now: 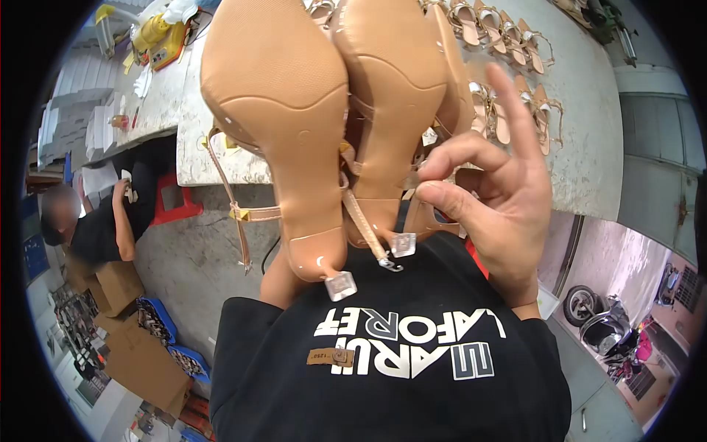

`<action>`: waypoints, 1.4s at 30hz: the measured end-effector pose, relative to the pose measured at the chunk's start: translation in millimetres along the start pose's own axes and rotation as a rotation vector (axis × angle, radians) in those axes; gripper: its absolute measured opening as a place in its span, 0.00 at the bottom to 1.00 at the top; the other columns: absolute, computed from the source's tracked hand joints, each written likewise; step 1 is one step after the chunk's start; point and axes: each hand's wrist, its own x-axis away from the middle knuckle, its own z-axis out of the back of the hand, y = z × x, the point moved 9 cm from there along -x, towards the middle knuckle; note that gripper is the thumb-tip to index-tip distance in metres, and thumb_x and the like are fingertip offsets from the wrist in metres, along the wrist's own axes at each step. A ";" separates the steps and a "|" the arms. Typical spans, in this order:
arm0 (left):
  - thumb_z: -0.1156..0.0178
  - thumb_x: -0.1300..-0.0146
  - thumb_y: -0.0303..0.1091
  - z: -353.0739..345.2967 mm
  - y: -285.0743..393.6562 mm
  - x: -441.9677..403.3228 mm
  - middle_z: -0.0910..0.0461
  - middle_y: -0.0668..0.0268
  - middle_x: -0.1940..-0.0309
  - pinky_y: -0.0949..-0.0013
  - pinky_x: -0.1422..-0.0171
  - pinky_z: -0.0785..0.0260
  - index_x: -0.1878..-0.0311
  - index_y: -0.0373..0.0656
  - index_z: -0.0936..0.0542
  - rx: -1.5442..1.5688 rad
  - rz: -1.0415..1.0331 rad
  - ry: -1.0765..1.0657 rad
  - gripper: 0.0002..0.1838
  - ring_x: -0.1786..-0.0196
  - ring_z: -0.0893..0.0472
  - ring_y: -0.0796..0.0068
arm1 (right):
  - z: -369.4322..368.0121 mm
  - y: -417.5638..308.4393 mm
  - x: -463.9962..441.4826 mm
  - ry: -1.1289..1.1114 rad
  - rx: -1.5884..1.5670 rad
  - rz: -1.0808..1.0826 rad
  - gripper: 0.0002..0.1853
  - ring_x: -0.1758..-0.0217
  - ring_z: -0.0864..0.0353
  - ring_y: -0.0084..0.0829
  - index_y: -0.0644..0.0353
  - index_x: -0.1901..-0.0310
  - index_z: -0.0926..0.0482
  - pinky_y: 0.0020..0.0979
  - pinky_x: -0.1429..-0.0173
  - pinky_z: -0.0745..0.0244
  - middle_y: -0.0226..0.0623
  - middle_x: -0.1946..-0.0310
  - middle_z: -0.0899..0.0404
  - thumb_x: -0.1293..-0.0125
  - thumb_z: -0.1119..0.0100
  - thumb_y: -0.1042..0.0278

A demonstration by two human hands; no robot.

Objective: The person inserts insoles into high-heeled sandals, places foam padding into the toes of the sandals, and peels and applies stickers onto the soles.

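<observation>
Several tan high-heeled sandals (305, 155) are held up close to my head, soles facing me. Clear square stickers (340, 286) sit on two of the heel tips. Buckled straps with gold studs hang beside them. My left forearm rises behind the sandals, and the left hand supporting them is hidden. My right hand (508, 199) is at the right side of the sandals, thumb and index fingertip pinched together and the other fingers raised. Whatever lies in that pinch is too small to make out.
Rows of similar sandals (504, 33) lie on the white worktable (582, 110). A yellow tool (151, 33) stands at its far left. A person in black (110, 228) sits left near a red stool (177, 202), cardboard boxes (140, 361) and blue bins (158, 324). A motorcycle (607, 328) stands right.
</observation>
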 end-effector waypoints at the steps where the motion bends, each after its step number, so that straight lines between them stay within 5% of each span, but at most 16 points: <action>1: 0.39 0.28 0.36 2.9 3.6 -26.0 0.23 0.60 0.41 0.66 0.42 0.22 0.32 0.40 0.30 0.002 -0.010 0.001 0.25 0.41 0.21 0.67 | -1.3 -2.0 2.0 -0.011 0.031 0.021 0.54 0.60 0.16 0.22 0.65 0.20 0.55 0.20 0.56 0.20 0.35 0.66 0.17 0.44 0.31 0.89; 8: 0.40 0.28 0.36 -9.4 8.3 -26.7 0.23 0.61 0.41 0.67 0.42 0.23 0.32 0.39 0.30 -0.002 -0.054 -0.040 0.24 0.41 0.22 0.66 | -13.0 17.8 -6.5 -0.059 0.158 0.101 0.57 0.57 0.18 0.21 0.64 0.19 0.58 0.22 0.56 0.20 0.38 0.60 0.18 0.44 0.29 0.88; 10: 0.40 0.28 0.36 -3.6 12.4 -38.9 0.23 0.61 0.41 0.67 0.42 0.23 0.32 0.39 0.30 0.001 -0.070 -0.043 0.24 0.41 0.22 0.66 | 6.1 -9.8 -9.8 0.286 0.608 0.423 0.57 0.48 0.21 0.23 0.63 0.19 0.59 0.24 0.55 0.18 0.43 0.51 0.21 0.43 0.29 0.87; 14: 0.40 0.28 0.35 4.0 19.7 -30.0 0.23 0.61 0.41 0.67 0.42 0.23 0.32 0.39 0.30 -0.020 -0.110 -0.053 0.24 0.41 0.22 0.66 | 28.3 -35.8 -13.6 0.347 0.293 0.546 0.51 0.45 0.23 0.33 0.66 0.21 0.50 0.27 0.51 0.18 0.48 0.42 0.24 0.41 0.28 0.82; 15: 0.40 0.28 0.35 -0.8 20.1 -33.9 0.23 0.62 0.41 0.67 0.42 0.23 0.33 0.39 0.30 -0.030 -0.113 -0.063 0.24 0.41 0.22 0.66 | 9.4 -36.2 -7.9 0.195 0.125 0.482 0.37 0.45 0.24 0.30 0.69 0.30 0.33 0.24 0.53 0.19 0.49 0.41 0.25 0.41 0.28 0.83; 17: 0.40 0.28 0.35 -3.7 21.8 -22.3 0.23 0.62 0.41 0.68 0.42 0.23 0.33 0.39 0.30 -0.051 -0.119 -0.093 0.24 0.41 0.22 0.66 | -29.7 -14.6 -0.5 -0.312 0.080 0.135 0.19 0.52 0.22 0.24 0.72 0.47 0.19 0.20 0.58 0.23 0.47 0.46 0.25 0.41 0.29 0.86; 19: 0.40 0.28 0.35 -13.2 22.7 -21.9 0.23 0.62 0.41 0.68 0.42 0.23 0.33 0.39 0.30 -0.066 -0.135 -0.115 0.24 0.41 0.22 0.66 | -41.2 12.0 1.1 -0.274 -0.009 -0.147 0.08 0.62 0.23 0.18 0.72 0.61 0.16 0.17 0.61 0.28 0.43 0.52 0.25 0.43 0.29 0.87; 20: 0.40 0.28 0.35 -14.4 23.5 -20.9 0.23 0.62 0.41 0.68 0.42 0.23 0.33 0.39 0.30 -0.069 -0.141 -0.120 0.24 0.41 0.22 0.66 | -42.7 22.6 1.8 -0.186 -0.145 -0.207 0.07 0.70 0.27 0.15 0.72 0.61 0.15 0.16 0.62 0.31 0.41 0.55 0.25 0.42 0.29 0.86; 26: 0.38 0.30 0.35 -27.8 28.9 -15.8 0.22 0.63 0.43 0.67 0.44 0.23 0.36 0.39 0.29 0.116 -0.126 -0.099 0.23 0.43 0.21 0.68 | -39.4 28.3 5.0 -0.224 0.081 -0.109 0.07 0.74 0.36 0.10 0.59 0.61 0.08 0.15 0.67 0.41 0.28 0.62 0.20 0.42 0.25 0.78; 30: 0.36 0.32 0.35 -33.3 31.7 -13.2 0.21 0.64 0.47 0.66 0.47 0.23 0.39 0.39 0.27 0.365 -0.100 -0.086 0.22 0.47 0.20 0.71 | -41.7 39.6 6.3 -0.234 0.024 -0.221 0.08 0.72 0.34 0.11 0.59 0.60 0.08 0.17 0.66 0.40 0.28 0.63 0.21 0.42 0.25 0.79; 33: 0.34 0.34 0.35 -35.9 30.7 -13.8 0.20 0.64 0.50 0.66 0.50 0.23 0.41 0.39 0.25 0.546 -0.068 -0.084 0.21 0.49 0.19 0.73 | -41.7 46.3 5.5 -0.203 0.111 -0.190 0.08 0.68 0.30 0.14 0.68 0.62 0.11 0.16 0.62 0.33 0.32 0.59 0.24 0.45 0.26 0.85; 35: 0.33 0.35 0.35 -35.5 30.4 -17.8 0.20 0.64 0.51 0.65 0.50 0.23 0.42 0.39 0.25 0.605 -0.049 -0.094 0.21 0.50 0.19 0.73 | -39.6 54.5 4.5 -0.133 -0.029 -0.159 0.15 0.68 0.30 0.15 0.68 0.57 0.16 0.15 0.63 0.35 0.31 0.60 0.25 0.48 0.25 0.87; 37: 0.36 0.37 0.45 -42.3 56.7 -18.3 0.18 0.58 0.51 0.56 0.45 0.24 0.37 0.46 0.26 -0.874 -0.433 -0.089 0.27 0.46 0.17 0.55 | -27.4 48.2 -3.3 -0.052 0.112 -0.061 0.20 0.65 0.28 0.16 0.67 0.54 0.21 0.16 0.62 0.31 0.30 0.60 0.24 0.48 0.25 0.87; 39: 0.36 0.38 0.43 -48.5 66.1 -18.5 0.19 0.57 0.50 0.57 0.45 0.24 0.35 0.51 0.25 -0.840 -0.523 -0.070 0.28 0.46 0.18 0.53 | -6.0 39.0 -19.0 0.129 0.376 0.028 0.29 0.57 0.22 0.19 0.61 0.48 0.32 0.19 0.57 0.23 0.31 0.59 0.23 0.46 0.25 0.86; 40: 0.27 0.47 0.37 -39.4 46.2 -25.7 0.19 0.57 0.45 0.60 0.45 0.25 0.33 0.41 0.26 -0.913 -0.504 -0.134 0.37 0.46 0.18 0.61 | 11.3 51.1 -29.9 0.192 0.285 0.040 0.26 0.58 0.21 0.19 0.61 0.50 0.30 0.19 0.57 0.23 0.32 0.59 0.22 0.45 0.25 0.86; 42: 0.27 0.47 0.40 -43.6 40.8 -47.2 0.20 0.54 0.43 0.60 0.44 0.25 0.32 0.38 0.27 -0.751 -0.596 -0.130 0.39 0.45 0.19 0.58 | 53.7 78.9 -43.1 0.325 0.236 0.102 0.19 0.64 0.22 0.18 0.63 0.49 0.25 0.19 0.63 0.27 0.33 0.59 0.19 0.39 0.29 0.82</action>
